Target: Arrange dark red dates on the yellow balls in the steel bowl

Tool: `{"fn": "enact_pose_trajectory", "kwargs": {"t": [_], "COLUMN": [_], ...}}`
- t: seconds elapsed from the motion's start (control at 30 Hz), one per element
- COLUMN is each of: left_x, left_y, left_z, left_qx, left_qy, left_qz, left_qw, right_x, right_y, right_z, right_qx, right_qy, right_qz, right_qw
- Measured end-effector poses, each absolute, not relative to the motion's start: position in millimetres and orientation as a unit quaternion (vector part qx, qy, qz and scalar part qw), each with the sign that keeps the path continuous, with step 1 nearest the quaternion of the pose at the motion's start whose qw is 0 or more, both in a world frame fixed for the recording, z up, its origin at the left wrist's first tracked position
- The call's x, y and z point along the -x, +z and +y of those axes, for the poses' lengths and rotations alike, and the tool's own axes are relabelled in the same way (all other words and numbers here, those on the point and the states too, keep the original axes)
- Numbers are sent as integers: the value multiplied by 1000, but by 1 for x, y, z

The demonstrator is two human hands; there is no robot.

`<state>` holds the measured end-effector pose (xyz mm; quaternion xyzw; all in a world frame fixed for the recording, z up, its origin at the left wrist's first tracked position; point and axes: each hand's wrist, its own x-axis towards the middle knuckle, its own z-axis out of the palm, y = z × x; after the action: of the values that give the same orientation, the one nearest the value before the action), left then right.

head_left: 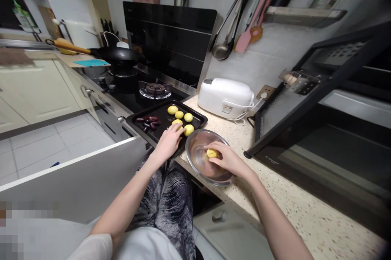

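A black baking tray [195, 115] lies across the stove's edge and the counter. On it sit several yellow dough balls [172, 110] and a few dark red dates [148, 123]. My left hand [168, 141] rests on the tray's near side, its fingertips touching a yellow ball [177, 123]. Next to the tray stands a steel bowl [198, 158]. My right hand [226, 158] reaches into the bowl and grips another yellow dough ball [212, 153].
An open oven door [308, 89] juts out over the speckled counter [305, 207] at right. A white rice cooker [226, 97] stands behind the tray. A black wok [117, 53] sits on the far burner. Utensils hang on the wall. A drawer front [76, 178] stands open below.
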<state>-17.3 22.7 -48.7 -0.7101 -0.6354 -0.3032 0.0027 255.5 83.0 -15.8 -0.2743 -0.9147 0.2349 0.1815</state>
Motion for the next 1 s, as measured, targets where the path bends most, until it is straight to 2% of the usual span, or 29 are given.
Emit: {"fn": "enact_pose_trajectory", "kwargs": {"t": [0.17,0.37,0.5,0.67,0.83,1.0], "left_x": [14,16,17,1,-31,-51], "left_y": [-45,-50,-48,-27,-12,-17], "left_z": [17,18,12,-11,-33,-39], "left_qx": [675,648,642,657,733,758], "left_qy": [-267,-317,-384,-510,-477,-453], "left_qz": [-686,-690,-663,-552,-465,-444], "left_qw": [54,62,28,-64,-140,-150], "right_x": [-258,-263,-263,-264,-264,-262], "right_y": [-7,-4,-3,-4,-4,4], "right_z": [82,83,83,85,84,75], "right_qx": [259,253,247,242,248,258], "right_qy": [243,236,232,229,237,281], "right_qz": [-915,-918,-921,-922,-917,-891], "right_qw": [189,195,192,198,205,248]}}
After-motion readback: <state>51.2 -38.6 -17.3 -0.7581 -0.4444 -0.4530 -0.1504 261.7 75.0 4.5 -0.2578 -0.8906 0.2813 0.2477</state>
